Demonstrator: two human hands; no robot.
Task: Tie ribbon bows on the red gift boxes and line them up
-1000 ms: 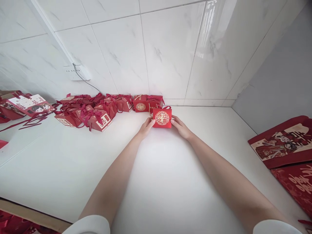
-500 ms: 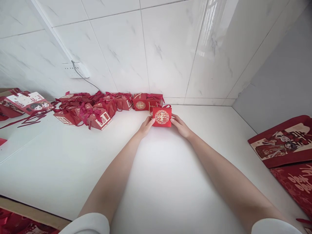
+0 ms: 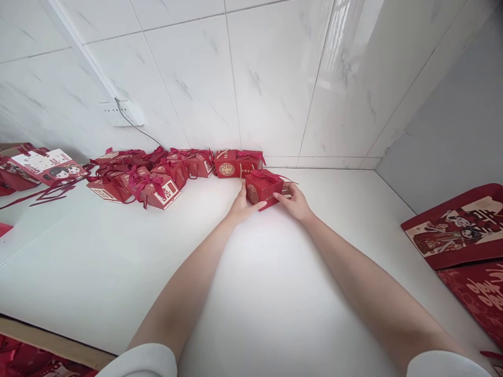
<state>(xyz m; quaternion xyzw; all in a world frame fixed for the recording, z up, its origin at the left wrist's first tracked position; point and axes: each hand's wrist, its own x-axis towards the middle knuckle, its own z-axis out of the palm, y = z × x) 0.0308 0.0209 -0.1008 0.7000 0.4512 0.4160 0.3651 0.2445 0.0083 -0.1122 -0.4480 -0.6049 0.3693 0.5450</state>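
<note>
Between my hands, a red gift box (image 3: 264,189) with a ribbon bow on top and a gold round emblem on its left face stands turned at an angle on the white table (image 3: 251,272). My left hand (image 3: 242,206) grips its left side, thumb along the lower front edge. At the right side my right hand (image 3: 294,201) holds it with thumb on the front and fingers behind. Just behind, against the wall, sits another red gift box (image 3: 231,164) with a gold emblem and bow.
Several red ribboned boxes (image 3: 157,188) cluster at the back left. Farther left lie a white-and-red printed box (image 3: 58,165) and loose ribbons. Large red printed bags (image 3: 458,230) lean at the right. A socket (image 3: 122,113) with a cable is on the tiled wall.
The gift box has been turned: its emblem face, which pointed at me, now points left, and its bow and another side show. My hands have shifted their hold with it.
</note>
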